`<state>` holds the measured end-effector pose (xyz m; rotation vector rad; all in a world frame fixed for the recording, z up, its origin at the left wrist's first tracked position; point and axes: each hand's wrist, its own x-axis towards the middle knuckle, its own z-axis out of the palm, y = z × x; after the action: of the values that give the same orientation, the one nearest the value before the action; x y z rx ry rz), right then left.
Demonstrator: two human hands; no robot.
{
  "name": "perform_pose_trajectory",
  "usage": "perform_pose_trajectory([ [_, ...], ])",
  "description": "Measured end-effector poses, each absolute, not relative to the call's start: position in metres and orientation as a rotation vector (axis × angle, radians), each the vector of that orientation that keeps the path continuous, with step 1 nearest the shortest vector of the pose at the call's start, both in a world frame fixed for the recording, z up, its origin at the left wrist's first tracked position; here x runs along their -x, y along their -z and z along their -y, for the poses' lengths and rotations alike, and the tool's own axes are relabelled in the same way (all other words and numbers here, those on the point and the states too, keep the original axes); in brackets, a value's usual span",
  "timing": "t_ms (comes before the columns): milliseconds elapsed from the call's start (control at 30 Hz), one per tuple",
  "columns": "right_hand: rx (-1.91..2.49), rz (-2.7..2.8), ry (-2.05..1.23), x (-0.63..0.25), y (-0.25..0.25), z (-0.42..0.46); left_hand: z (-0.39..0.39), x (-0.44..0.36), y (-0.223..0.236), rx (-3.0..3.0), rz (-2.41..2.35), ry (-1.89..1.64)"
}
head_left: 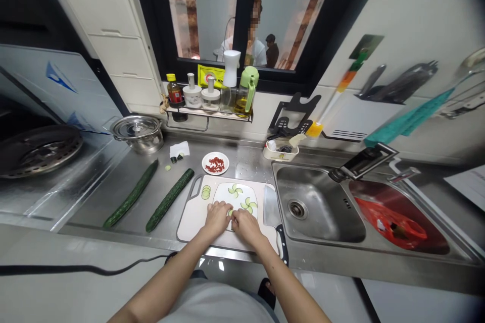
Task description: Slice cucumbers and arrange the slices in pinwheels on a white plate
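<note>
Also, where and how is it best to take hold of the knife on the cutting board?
Probably by the handle, coming with the right hand from the near right side. The knife lies along the right side of the cutting board, handle towards the person and broad blade pointing away.

The counter (94, 186) bore two cucumbers (170, 201), a pot (146, 142) behind them, a paper (180, 149), a dish (204, 162), a board (191, 224) and, by the sink (324, 202), a tub (281, 155).
</note>
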<state>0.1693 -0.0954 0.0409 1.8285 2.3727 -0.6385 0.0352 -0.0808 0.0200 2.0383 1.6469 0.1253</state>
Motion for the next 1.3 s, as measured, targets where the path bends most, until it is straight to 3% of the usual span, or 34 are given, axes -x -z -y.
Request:
perform_pose_trajectory([
  [467, -2.268, -2.519, 0.917, -0.202, -0.031, 0.099, 0.069, 0.016, -0.001, -1.591, -1.963, -0.645],
  [1033, -2.382, -2.551, 0.977, -0.212, -0.021, 0.104, 0.049, 0.036, 0.010, -1.468, -2.256, -0.398],
  [1300, -2.373, -2.555, 1.009, -0.209, -0.025, 0.106, 0.047, 0.034, 0.014, -1.435, -2.232, -0.576],
])
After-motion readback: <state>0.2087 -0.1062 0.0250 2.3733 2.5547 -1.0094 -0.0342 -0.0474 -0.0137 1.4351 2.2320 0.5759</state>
